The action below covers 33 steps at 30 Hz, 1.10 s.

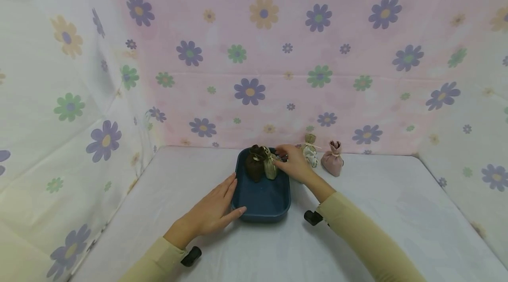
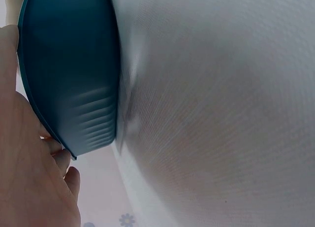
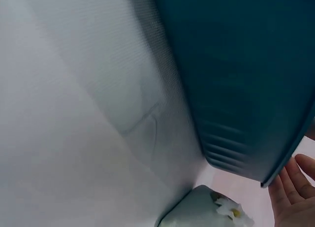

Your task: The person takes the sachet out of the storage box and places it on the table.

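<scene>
A deep blue tray stands on the white-covered table. Inside its far part a dark brown drawstring pouch is beside an olive-gold pouch. My left hand lies along the tray's left side, fingers extended at the rim and thumb at the near left corner. My right hand reaches over the far right rim, thumb close to the gold pouch. A small patterned thing shows between its thumb and fingers, mostly hidden; I cannot tell whether they pinch it. In the right wrist view, the fingers appear beyond the rim.
Right of the tray are a tied gold-green pouch, a white patterned pouch and a pink pouch. A grey-green rounded thing shows low in the right wrist view. Flowered cloth walls stand behind and at both sides.
</scene>
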Available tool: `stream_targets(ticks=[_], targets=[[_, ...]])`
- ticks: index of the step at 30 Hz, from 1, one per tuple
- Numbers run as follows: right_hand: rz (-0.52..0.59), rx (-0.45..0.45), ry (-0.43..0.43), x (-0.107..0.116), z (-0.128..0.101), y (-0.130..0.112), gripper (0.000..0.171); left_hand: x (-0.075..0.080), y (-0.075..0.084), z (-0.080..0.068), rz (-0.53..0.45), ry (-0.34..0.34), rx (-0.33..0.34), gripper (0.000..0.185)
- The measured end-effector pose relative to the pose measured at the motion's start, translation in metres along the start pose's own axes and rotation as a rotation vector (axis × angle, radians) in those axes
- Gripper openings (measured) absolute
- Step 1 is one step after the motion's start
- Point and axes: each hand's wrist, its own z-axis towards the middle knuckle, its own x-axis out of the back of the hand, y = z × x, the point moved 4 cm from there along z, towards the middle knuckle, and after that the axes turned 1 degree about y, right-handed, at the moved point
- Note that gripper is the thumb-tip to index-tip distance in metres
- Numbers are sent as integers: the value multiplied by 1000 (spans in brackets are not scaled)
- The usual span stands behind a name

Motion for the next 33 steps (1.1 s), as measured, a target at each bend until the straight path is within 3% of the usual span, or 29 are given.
stream_targets(ticks=[18, 33], targets=[[-65, 8, -46, -18, 20, 1, 39, 0, 0, 0, 4, 13, -2, 96], [-88, 8, 11, -17, 18, 3, 18, -2, -1, 0, -9, 18, 8, 96]])
